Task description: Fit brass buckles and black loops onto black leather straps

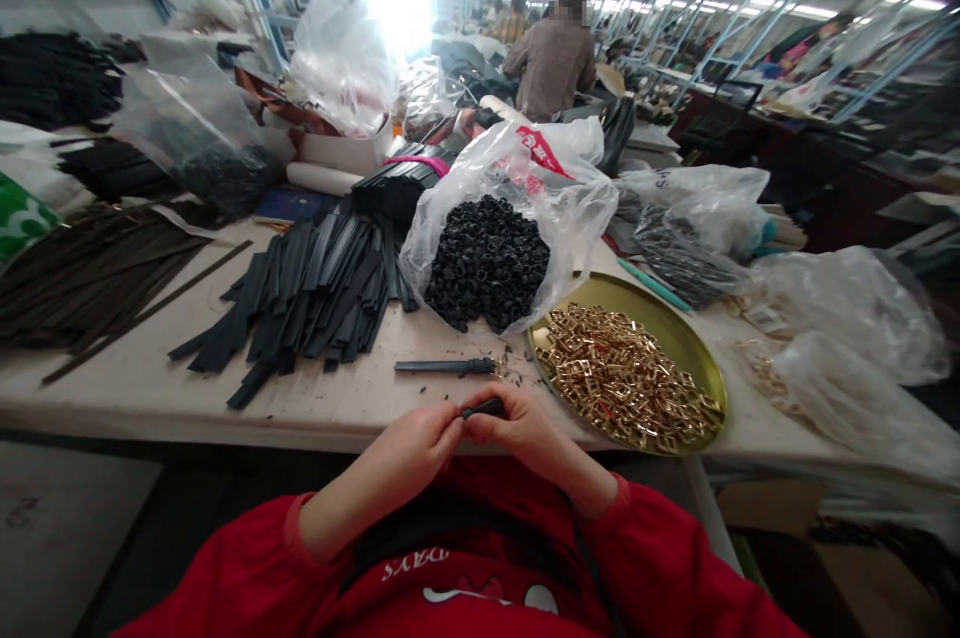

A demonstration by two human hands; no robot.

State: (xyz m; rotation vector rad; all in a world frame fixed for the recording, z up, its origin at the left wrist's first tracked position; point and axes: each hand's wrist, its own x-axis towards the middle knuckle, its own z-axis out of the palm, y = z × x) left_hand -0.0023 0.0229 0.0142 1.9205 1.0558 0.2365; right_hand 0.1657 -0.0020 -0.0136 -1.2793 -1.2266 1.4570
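Note:
My left hand [424,438] and my right hand [521,428] meet at the table's front edge, fingers closed in a pinch. Between them is a short black strap [486,408], mostly covered by the fingers. Just beyond, a black strap with a small gold buckle end [442,366] lies flat on the table. A plastic bag of small black loops [487,258] stands behind it. To the right, many gold buckles [622,373] fill a round gold tray [711,358]. Loose black strips [315,288] are spread out on the left.
Long dark brown strips [97,268] cover the table's left end. A bundle of black strips with a pink tie [405,180] sits behind. Clear plastic bags [855,318] lie at the right, near a turquoise stick [654,284]. Another person [551,63] is farther back.

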